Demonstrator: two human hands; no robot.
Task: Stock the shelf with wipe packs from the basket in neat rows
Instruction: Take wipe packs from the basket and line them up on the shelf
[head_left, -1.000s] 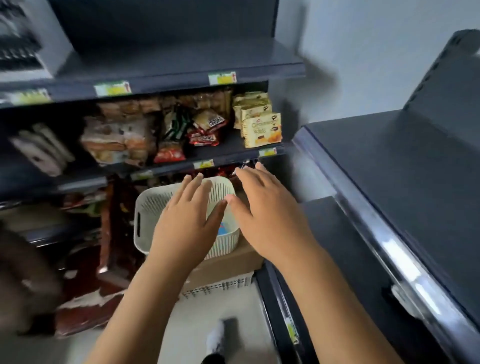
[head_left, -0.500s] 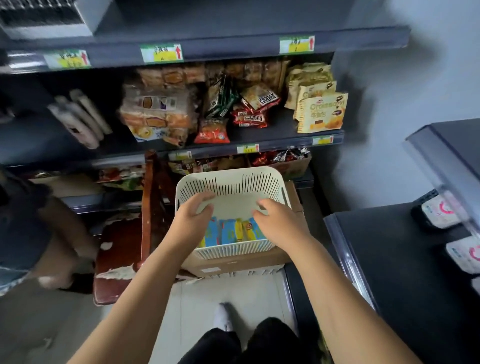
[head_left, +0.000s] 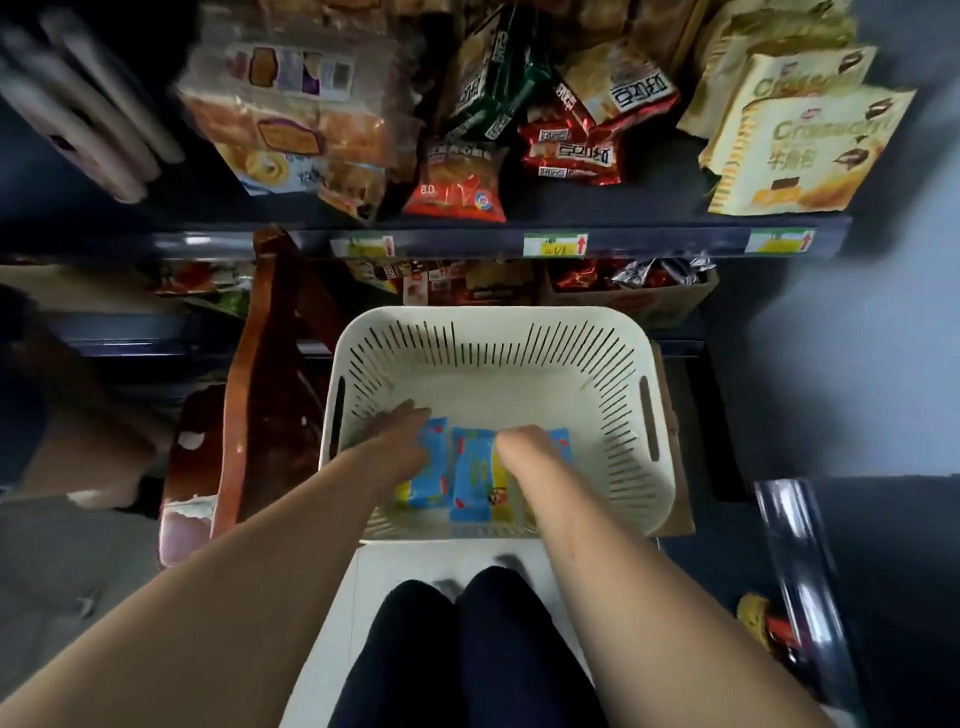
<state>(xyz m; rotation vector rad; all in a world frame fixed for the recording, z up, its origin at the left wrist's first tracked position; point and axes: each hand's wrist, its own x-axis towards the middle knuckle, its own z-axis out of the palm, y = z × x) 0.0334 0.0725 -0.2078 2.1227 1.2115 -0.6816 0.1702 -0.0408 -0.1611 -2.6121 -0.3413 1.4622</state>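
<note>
Dark-grey shelving (head_left: 467, 241) stood before the person, its middle level crowded with snack bags (head_left: 457, 176). Below it a cream slotted basket (head_left: 493, 364) sat on a cardboard box (head_left: 672, 447). Both hands were down inside the basket. The left hand (head_left: 397, 441) lay over the leftmost pack and the right hand (head_left: 524, 449) dipped among the others, fingers hidden, so I couldn't tell whether either gripped. Blue wipe packs (head_left: 470, 478) lay side by side against the basket's near wall.

Dark shelving (head_left: 467, 244) w/ snack bags (head_left: 457, 182) (blurred), grey wall (head_left: 857, 364) at rt, grey floor (head_left: 78, 571) below.
</note>
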